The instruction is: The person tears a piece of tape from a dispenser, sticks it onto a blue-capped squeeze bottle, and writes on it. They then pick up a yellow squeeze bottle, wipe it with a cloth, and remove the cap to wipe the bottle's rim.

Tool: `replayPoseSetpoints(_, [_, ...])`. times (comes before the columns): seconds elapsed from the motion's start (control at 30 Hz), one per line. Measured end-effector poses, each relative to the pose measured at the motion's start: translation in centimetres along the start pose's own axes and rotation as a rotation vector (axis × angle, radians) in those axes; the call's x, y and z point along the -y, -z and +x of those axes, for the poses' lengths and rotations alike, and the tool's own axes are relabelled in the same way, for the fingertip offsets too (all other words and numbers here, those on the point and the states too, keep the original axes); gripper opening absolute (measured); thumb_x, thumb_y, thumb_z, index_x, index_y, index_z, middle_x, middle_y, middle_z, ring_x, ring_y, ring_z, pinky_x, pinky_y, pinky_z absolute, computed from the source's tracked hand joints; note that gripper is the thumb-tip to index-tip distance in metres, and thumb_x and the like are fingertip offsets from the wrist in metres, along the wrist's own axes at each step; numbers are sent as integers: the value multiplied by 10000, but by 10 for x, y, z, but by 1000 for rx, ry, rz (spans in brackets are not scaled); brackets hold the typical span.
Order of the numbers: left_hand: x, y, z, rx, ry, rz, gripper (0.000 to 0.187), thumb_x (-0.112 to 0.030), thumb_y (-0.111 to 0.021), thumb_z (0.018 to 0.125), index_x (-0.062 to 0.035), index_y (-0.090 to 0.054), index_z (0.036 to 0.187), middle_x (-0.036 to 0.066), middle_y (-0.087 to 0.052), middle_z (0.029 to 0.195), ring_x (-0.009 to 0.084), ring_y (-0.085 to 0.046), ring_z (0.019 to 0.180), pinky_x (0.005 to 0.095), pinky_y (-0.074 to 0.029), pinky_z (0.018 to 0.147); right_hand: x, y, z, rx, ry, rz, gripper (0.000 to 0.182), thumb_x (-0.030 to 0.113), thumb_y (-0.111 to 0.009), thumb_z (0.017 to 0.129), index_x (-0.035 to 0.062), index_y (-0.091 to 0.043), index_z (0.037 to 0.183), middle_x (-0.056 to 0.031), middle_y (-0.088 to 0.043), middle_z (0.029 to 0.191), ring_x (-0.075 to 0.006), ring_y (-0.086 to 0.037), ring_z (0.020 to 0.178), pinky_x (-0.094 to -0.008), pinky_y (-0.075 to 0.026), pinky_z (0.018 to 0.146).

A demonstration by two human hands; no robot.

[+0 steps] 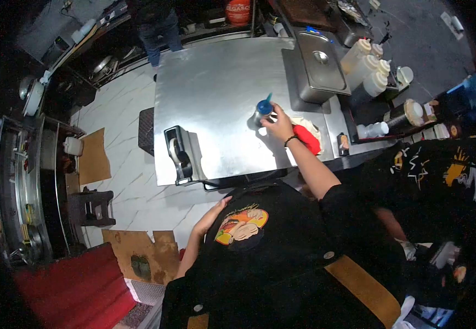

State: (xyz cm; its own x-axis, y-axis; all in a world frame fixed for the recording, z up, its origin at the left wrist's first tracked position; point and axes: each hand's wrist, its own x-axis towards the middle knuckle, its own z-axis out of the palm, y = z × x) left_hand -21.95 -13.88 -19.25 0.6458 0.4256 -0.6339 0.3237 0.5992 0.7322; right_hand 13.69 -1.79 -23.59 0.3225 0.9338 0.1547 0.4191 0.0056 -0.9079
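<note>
My right hand [277, 125] is closed around a small clear bottle with a blue cap [264, 106], over the steel table [221, 82]. A thin teal piece sticks up beside the cap. Close to that wrist, a red cloth [307, 140] lies on a pale cloth [312, 127]. My left hand [215, 213] rests by the edge of my black apron [282, 219], its fingers stretched out and partly hidden, with nothing visible in it. A black tape dispenser [179, 153] stands at the table's front left corner.
A lidded steel pan [321, 63] sits at the right, before several squeeze bottles [370, 68]. A small dark bottle [343, 143] stands near the front edge. A person in black [435, 181] is close on my right; another person's legs [158, 41] show beyond the table. A dark stool [96, 207] stands left.
</note>
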Motion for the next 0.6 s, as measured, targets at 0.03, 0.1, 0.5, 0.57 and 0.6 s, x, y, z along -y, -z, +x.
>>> replayPoseSetpoints(0.03, [26, 13, 4, 2, -29, -47, 649, -505, -331, 923, 2, -348, 1326, 139, -361, 1361, 193, -324, 1260, 276, -257, 1034, -3, 1, 2, 12, 23, 0, 677, 189, -724, 670, 27, -415, 1250, -180, -525, 1180, -275, -508, 1112, -349, -420, 916])
replayPoseSetpoints(0.1, [74, 30, 15, 3, -33, -156, 651, -507, -338, 921, 8, -358, 1318, 135, -368, 1356, 191, -347, 1241, 276, -273, 1023, -5, 6, 3, 24, 122, -74, 694, 130, -682, 694, 29, -364, 1303, -193, -475, 1231, -296, -489, 1127, -355, -410, 929])
replayPoseSetpoints(0.5, [359, 104, 49, -457, 280, 338, 585, -459, -602, 786, 22, -541, 1113, 160, -637, 900, 224, -603, 832, 331, -475, 738, 5, -17, -96, 136, 67, -433, 317, 168, -675, 724, 84, -618, 1024, -113, -565, 955, -280, -523, 915, -354, -437, 806])
replayPoseSetpoints(0.57, [342, 94, 22, -474, 348, 265, 536, -412, -620, 776, 21, -546, 1083, 142, -632, 836, 210, -602, 765, 319, -472, 683, 8, -23, -91, 119, 63, -465, 317, 154, -688, 715, 75, -629, 1016, -112, -569, 947, -274, -533, 905, -347, -449, 767])
replayPoseSetpoints(0.6, [330, 89, 9, -480, 380, 217, 512, -388, -629, 772, 21, -549, 1069, 133, -630, 804, 203, -601, 732, 313, -470, 655, 9, -26, -91, 108, 57, -478, 318, 147, -695, 711, 70, -635, 1013, -112, -570, 942, -271, -538, 900, -343, -455, 748])
